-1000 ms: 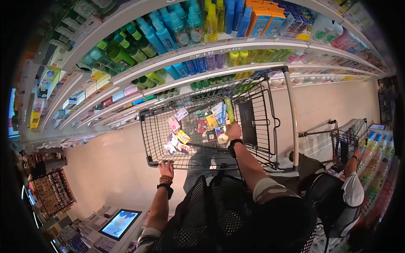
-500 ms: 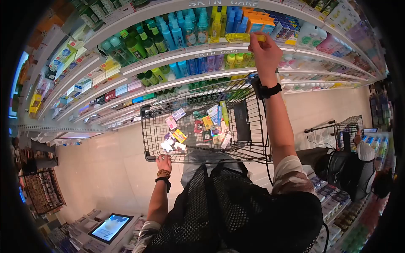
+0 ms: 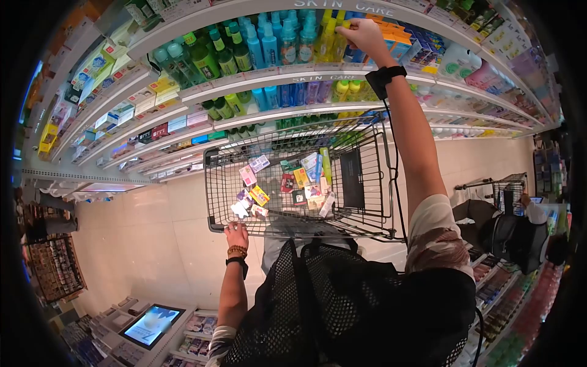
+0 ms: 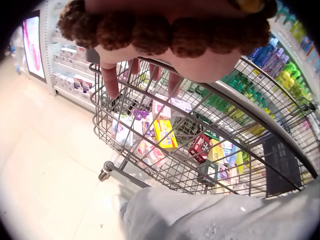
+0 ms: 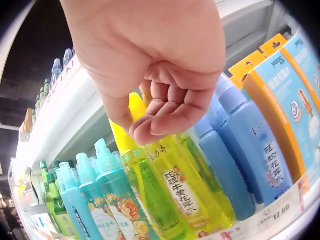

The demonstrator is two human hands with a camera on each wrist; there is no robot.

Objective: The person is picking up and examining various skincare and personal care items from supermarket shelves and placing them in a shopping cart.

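My right hand (image 3: 367, 38) is up at the shelf and pinches a yellow spray bottle (image 5: 192, 197) by its top, between thumb and curled fingers. This bottle stands upright beside another yellow one, its label facing outward in the right wrist view. Turquoise spray bottles (image 5: 107, 185) line up to its left, and blue bottles (image 5: 250, 135) to its right. My left hand (image 3: 236, 235) grips the near left corner of the shopping cart (image 3: 211, 196), fingers bent over the rim. Several small boxes lie in the cart, among them a yellow box (image 4: 165, 134) and a dark red box (image 4: 201, 147).
Orange-and-blue boxes (image 5: 280, 100) stand beyond the blue bottles. A tall green bottle (image 3: 326, 166) lies near the cart's black panel (image 3: 352, 180). Behind, at right, are another person (image 3: 520, 238) and a second cart (image 3: 510, 186). A lit screen (image 3: 153, 325) stands at lower left.
My right hand has gone from inside the cart up to the shelf. The yellow bottle, held sideways half a second ago, is now upright in its row. The left hand stays on the cart.
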